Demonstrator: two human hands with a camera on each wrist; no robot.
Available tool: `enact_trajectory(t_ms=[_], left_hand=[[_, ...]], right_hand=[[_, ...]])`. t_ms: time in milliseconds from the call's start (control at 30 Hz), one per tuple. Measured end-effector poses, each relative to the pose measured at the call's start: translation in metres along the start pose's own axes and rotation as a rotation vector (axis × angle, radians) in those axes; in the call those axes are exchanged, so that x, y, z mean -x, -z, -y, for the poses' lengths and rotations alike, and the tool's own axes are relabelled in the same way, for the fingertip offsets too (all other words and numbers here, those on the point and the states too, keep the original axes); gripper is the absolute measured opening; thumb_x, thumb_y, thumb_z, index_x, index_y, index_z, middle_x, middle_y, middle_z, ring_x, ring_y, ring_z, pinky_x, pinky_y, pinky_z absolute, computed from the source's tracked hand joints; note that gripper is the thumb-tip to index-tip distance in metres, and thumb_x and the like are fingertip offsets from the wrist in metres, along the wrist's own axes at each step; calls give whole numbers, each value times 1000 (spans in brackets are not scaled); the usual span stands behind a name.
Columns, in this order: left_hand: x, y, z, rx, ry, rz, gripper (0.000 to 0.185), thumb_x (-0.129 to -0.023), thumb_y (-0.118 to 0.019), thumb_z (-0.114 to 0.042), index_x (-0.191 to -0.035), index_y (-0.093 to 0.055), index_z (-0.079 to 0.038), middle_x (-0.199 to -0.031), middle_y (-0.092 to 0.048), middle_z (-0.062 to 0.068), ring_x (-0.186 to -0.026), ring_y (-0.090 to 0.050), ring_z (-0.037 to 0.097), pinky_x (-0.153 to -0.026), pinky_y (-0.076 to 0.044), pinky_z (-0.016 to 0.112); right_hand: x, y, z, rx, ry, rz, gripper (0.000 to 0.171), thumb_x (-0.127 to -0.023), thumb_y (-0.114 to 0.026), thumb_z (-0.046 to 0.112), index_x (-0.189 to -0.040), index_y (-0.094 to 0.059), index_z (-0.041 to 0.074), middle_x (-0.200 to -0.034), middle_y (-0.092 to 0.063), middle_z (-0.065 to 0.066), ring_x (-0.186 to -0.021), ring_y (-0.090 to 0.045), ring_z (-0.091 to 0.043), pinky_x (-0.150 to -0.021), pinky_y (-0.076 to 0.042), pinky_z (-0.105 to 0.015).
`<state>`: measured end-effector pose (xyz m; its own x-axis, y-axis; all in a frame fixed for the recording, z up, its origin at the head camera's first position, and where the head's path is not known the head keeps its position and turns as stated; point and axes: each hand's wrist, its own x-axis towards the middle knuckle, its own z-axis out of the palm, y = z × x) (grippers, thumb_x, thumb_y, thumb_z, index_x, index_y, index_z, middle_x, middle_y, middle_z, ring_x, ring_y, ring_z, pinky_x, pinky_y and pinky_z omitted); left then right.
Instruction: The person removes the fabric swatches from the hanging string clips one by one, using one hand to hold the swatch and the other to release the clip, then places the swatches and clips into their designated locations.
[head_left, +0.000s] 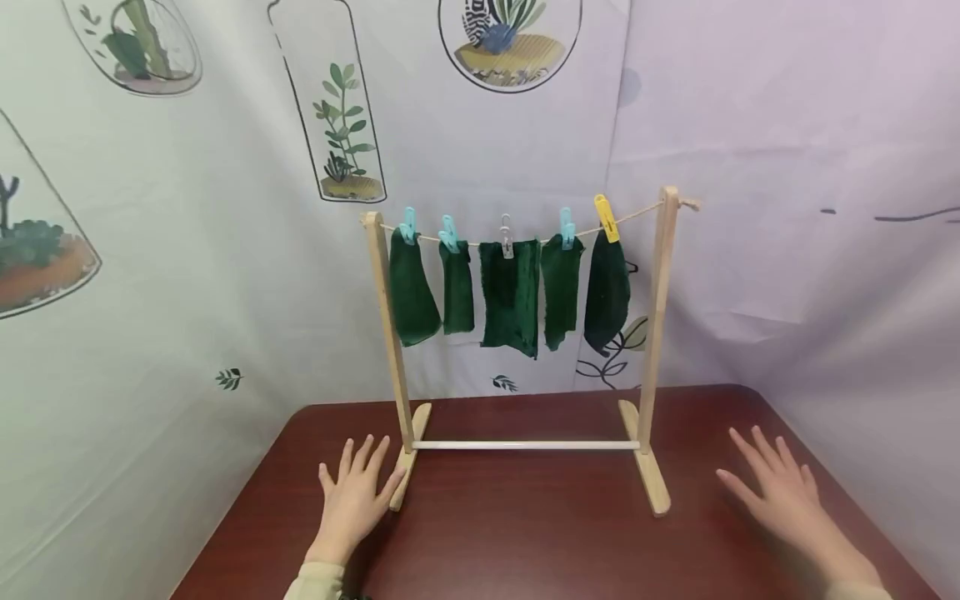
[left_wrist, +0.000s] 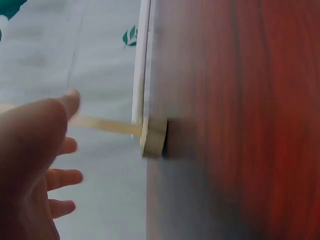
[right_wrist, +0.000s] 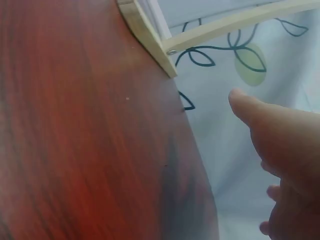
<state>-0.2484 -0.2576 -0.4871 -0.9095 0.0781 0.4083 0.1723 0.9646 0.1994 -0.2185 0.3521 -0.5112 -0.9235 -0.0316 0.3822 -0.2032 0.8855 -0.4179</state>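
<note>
My left hand (head_left: pixel 357 500) is spread beside the left foot (head_left: pixel 412 454) of a small wooden drying rack, its thumb overlapping that foot in the head view. The left wrist view shows the same hand (left_wrist: pixel 30 155) with fingers extended and nothing in them. To the right of the rack, my right hand (head_left: pixel 787 500) has its fingers apart over the table and holds nothing. Several dark green cloth pieces hang from the rack's string, among them a wide middle cloth (head_left: pixel 510 296) under a clear clothespin (head_left: pixel 507 242). A yellow clothespin (head_left: pixel 606 218) grips the rightmost cloth (head_left: pixel 607 292); light blue ones grip the others.
The rack stands on a dark red-brown table (head_left: pixel 525 533). A white rod (head_left: pixel 525 445) joins its two feet low down, and its right post (head_left: pixel 657 317) rises near the right foot (head_left: pixel 651 475). Behind hangs a white curtain (head_left: pixel 247 267) with plant prints.
</note>
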Motion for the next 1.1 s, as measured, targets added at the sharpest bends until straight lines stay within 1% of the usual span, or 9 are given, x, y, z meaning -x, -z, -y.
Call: enact_trajectory(t_ms=[233,367,500,733,833,900,967,1033,1100], left_hand=[[-7,-11,-39,9,-221,4,42,-95,-69,-34,-130,-67,-10,-132,-63,16,-129,-51,44,-100,-28,78],[-15,-10,-63,78,-335,39,34,-96,-69,-28,-125,-70,-11,-122,-69,11,-115,-64,32,-96,-46,60],[-29,-1,-89,185,-417,103,30,-100,-65,-28,-123,-70,-10,-115,-71,4,-105,-69,21,-85,-55,43],[-57,29,-138,364,-491,168,32,-102,-61,-31,-126,-69,-12,-122,-70,1,-109,-67,16,-91,-55,36],[-66,43,-155,413,-517,173,33,-103,-61,-32,-129,-68,-13,-126,-68,0,-115,-65,15,-96,-52,34],[-73,51,-165,441,-537,166,34,-102,-61,-32,-130,-67,-14,-128,-68,-1,-117,-64,13,-98,-51,33],[-79,60,-174,477,-559,150,34,-102,-62,-32,-131,-67,-14,-128,-68,-1,-118,-63,13,-99,-50,33],[-85,68,-182,524,-579,134,34,-102,-63,-30,-131,-67,-13,-128,-68,0,-116,-63,13,-98,-51,33],[-90,77,-189,570,-600,112,34,-101,-64,-28,-131,-66,-11,-127,-68,1,-113,-64,13,-94,-53,32]], right_hand=[[1,7,4,-108,83,-35,63,-100,-64,24,-152,-39,0,-143,-37,-43,-135,-22,-66,-101,-15,-81],[-5,13,16,-133,91,-40,54,-100,-64,23,-145,-47,-1,-140,-44,-40,-132,-32,-64,-100,-24,-78],[-16,27,30,-108,100,-59,48,-101,-63,24,-141,-53,0,-137,-50,-37,-126,-41,-62,-95,-32,-75],[-36,59,55,-85,156,-119,42,-101,-63,23,-139,-58,5,-132,-60,-27,-119,-53,-52,-95,-40,-62],[-42,71,68,-93,177,-160,40,-100,-65,23,-137,-61,10,-130,-63,-19,-118,-56,-43,-105,-39,-32],[-47,78,76,-102,216,-201,38,-99,-67,21,-135,-64,11,-128,-66,-16,-123,-57,-27,-105,-33,-16],[-53,85,84,-107,259,-242,36,-97,-69,18,-133,-66,13,-125,-68,-13,-123,-54,-5,-96,-22,-1],[-59,93,93,-114,301,-274,35,-96,-70,14,-131,-68,13,-123,-69,-11,-119,-46,13,-95,-22,1],[-65,102,103,-123,329,-297,35,-95,-71,11,-130,-69,13,-121,-71,-10,-114,-42,23,-93,-25,2]])
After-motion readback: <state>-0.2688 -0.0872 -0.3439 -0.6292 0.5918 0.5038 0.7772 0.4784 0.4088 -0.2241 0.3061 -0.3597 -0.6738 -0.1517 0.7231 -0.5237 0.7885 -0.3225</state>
